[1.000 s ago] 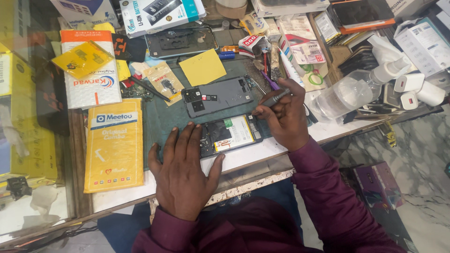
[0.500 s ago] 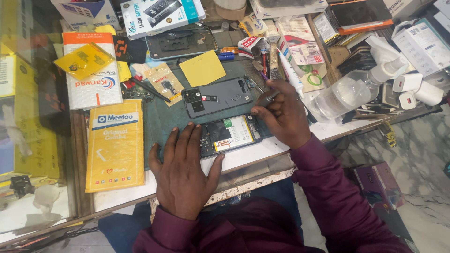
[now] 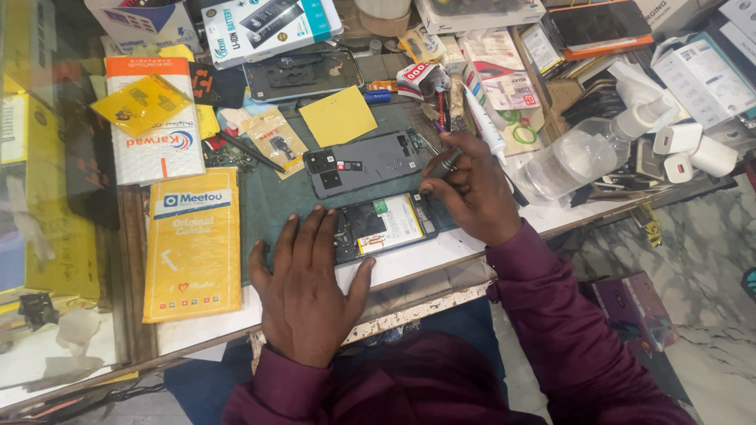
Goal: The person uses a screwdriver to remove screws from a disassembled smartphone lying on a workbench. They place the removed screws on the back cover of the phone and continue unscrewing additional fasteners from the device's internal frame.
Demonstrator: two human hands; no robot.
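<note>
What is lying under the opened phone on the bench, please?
A dark green mat lies under the opened phone. The left hand covers its left end; beneath that cannot be seen.

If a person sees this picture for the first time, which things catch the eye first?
The opened phone at the middle of the green mat, steadied by the left hand. The right hand holds a thin tool at its upper end, and a large yellow packet lies at the left.

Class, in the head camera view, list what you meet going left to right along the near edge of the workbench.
Yellow packet → left hand → opened phone → right hand holding a thin tool → clear plastic bottle.
</note>
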